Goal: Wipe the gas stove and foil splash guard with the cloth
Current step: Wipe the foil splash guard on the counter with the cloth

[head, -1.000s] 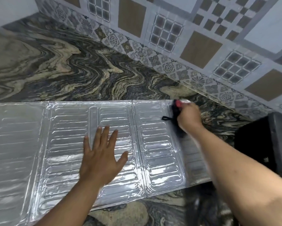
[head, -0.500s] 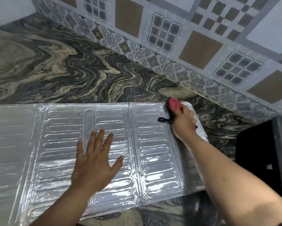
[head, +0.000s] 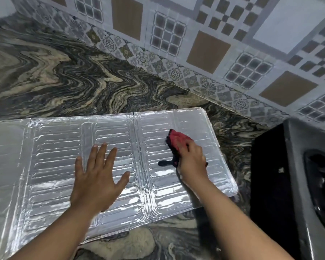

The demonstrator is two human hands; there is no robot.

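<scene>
Fingers (head: 192, 147) of the right hand (head: 192, 162) are curled tight around a bunched red and dark cloth (head: 177, 140), pressing it down on the shiny silver foil splash guard with bumpy ridges (head: 54, 147). Some red cloth pokes out past the fingertips, and a dark loop of it trails off to the thumb side. The cloth is squeezed into a ball, likely so it rubs hard and does not slip away.

The left hand (head: 97, 177) lies flat on the middle panel, fingers (head: 101, 152) spread wide and holding nothing. It seems to be there to pin the thin guard down so it does not slide on the swirly dark and tan stone counter (head: 73, 81) while the other hand scrubs.

The guard lies flat under both hands, opened out in folded panels. Its far left end runs out of the picture.

Well off to the outer side of the right hand sits the grey gas stove with a black burner ring (head: 308, 184). Only a part of it shows, and its side is too dark to make out. The stove looks like the job still waiting. Behind everything stands a patterned tile wall (head: 214, 44).
</scene>
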